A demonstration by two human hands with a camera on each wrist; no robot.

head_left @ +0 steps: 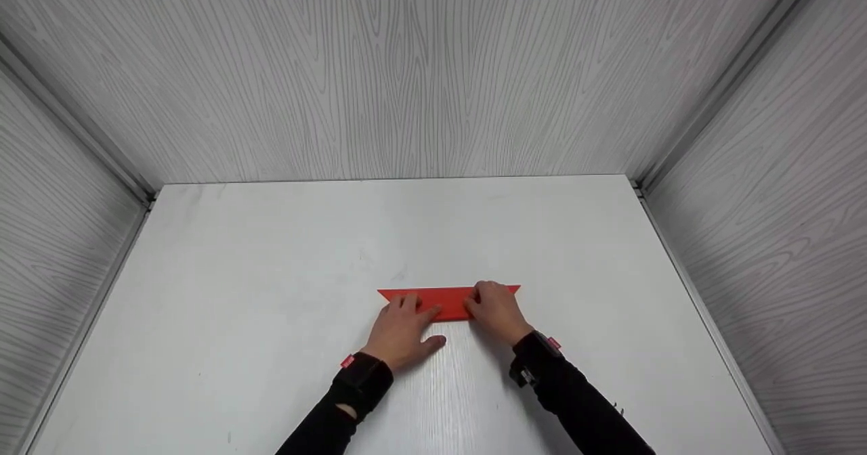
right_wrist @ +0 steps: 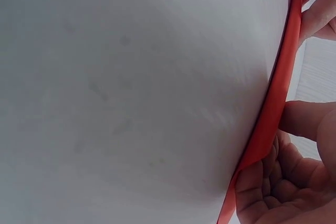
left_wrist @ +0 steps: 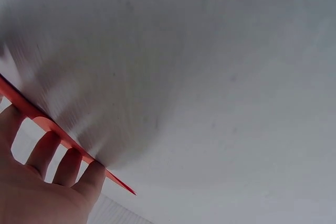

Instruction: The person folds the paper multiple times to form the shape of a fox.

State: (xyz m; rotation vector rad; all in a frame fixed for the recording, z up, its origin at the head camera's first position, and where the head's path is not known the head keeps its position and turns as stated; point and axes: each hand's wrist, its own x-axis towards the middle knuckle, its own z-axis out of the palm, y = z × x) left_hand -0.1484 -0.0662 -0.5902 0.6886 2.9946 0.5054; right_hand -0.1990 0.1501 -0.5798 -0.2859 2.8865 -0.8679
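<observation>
1 red paper strip (head_left: 449, 304), both tips (head_left: 384, 292) in head view only; left hand (head_left: 401, 333) on it, fingers apart; right hand (head_left: 498, 311) pinching it

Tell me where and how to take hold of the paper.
Pinch the paper by its near edge, between the left hand and right hand, coming from the person's side: that edge runs straight there, while the far corners taper to points, probably offering less hold.
</observation>
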